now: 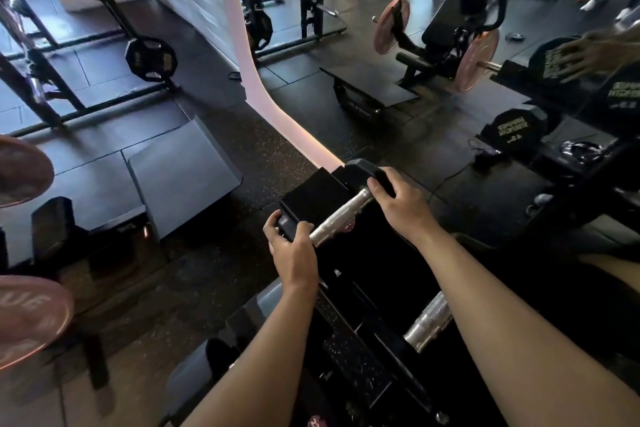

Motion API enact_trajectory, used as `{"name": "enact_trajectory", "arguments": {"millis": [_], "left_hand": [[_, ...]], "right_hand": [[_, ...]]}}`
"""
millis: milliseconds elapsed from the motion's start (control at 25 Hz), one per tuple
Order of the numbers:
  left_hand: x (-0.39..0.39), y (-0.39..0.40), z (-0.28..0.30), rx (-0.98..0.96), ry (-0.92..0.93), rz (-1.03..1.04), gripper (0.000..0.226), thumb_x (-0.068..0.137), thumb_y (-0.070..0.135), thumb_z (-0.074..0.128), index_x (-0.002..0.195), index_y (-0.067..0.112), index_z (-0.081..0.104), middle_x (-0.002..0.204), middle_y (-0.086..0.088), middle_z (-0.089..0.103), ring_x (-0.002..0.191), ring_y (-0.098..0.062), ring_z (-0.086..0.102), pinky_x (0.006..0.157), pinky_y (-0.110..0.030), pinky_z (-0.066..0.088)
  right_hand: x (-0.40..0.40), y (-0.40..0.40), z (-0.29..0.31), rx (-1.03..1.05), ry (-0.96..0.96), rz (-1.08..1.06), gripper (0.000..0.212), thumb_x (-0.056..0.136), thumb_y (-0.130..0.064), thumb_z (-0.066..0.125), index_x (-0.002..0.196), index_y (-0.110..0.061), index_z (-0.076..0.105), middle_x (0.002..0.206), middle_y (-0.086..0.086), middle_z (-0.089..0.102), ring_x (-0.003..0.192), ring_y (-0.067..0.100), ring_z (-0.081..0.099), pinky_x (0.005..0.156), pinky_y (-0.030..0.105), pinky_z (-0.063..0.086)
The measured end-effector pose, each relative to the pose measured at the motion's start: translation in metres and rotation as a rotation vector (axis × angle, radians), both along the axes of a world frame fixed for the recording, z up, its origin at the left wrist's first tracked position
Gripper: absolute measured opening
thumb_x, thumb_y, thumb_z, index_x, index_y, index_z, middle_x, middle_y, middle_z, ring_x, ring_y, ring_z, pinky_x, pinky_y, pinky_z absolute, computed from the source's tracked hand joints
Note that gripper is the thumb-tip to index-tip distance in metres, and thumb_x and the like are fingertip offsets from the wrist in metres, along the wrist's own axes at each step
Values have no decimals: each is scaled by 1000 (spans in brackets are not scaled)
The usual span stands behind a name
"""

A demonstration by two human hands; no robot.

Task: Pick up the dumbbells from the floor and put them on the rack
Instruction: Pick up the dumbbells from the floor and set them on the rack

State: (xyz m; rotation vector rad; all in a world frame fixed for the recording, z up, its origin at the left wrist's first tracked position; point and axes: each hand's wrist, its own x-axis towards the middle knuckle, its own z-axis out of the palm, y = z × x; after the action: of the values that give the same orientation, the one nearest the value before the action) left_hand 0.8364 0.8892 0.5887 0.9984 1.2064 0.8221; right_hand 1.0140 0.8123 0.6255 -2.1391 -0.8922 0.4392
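I see both my hands on one dumbbell point(341, 210), black-ended with a knurled silver handle that runs diagonally from lower left to upper right. My left hand point(292, 250) is closed over the nearer, lower-left end of that handle, fingers curled onto the black head there. My right hand point(403, 203) is clamped at the farther, upper-right end, thumb lying along the bar and fingers wrapped over the black head. The dumbbell sits on or just above the black rack point(346, 333) that stretches from under my forearms toward the mirror; I cannot tell whether its heads are bearing on the rack or whether it is held just clear.

A second dumbbell point(427, 324) lies on the same rack nearer to me, between my forearms, with only its silver handle showing clearly and its heads lost in the dark.

Straight ahead a mirror point(398, 121) with a pale glowing edge reflects the gym: a hand reaching onto a black dumbbell head printed with pale lettering at the upper right, and more lettered heads below it. A pink weight plate point(479, 61) on a bar sits in that reflection too. To the left, beyond the mirror's edge, a black plate point(150, 59) hangs on an angled bar, and the floor point(114, 184) is dark rubber matting, flecked near the rack. Blurred pink plates point(29, 321) crowd the left edge.
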Motion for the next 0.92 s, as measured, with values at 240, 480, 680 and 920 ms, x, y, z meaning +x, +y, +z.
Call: {"name": "enact_trajectory", "arguments": {"millis": [240, 480, 680, 920], "left_hand": [[-8, -7, 1, -34, 1, -92, 72, 84, 51, 67, 146, 49, 31, 152, -9, 42, 134, -29, 45, 104, -43, 38], [-18, -84, -4, -87, -23, -155, 102, 78, 66, 70, 156, 44, 9, 165, -8, 21, 148, -27, 26, 117, -48, 26], [-25, -149, 2, -117, 4, -208, 97, 80, 58, 74, 157, 33, 21, 162, -7, 24, 146, -25, 30, 109, -39, 31], [-34, -183, 3, -163, 7, -243, 88, 67, 66, 76, 141, 29, 45, 147, -6, 45, 131, -26, 47, 97, -38, 40]], "right_hand": [[5, -6, 15, -106, 94, 87, 41, 97, -56, 43, 133, -37, 46, 125, 3, 64, 121, 29, 57, 101, 43, 43], [6, -71, 48, -93, -60, 97, 58, 91, -65, 44, 144, -43, 41, 134, -4, 61, 123, 16, 58, 104, 45, 46], [6, -133, 59, -177, -207, 33, 55, 92, -63, 44, 142, -39, 45, 127, -5, 64, 117, 18, 60, 95, 44, 49], [-11, -178, 39, -228, -132, -5, 52, 96, -52, 52, 140, -23, 51, 133, 10, 63, 125, 31, 56, 97, 40, 46]]}}
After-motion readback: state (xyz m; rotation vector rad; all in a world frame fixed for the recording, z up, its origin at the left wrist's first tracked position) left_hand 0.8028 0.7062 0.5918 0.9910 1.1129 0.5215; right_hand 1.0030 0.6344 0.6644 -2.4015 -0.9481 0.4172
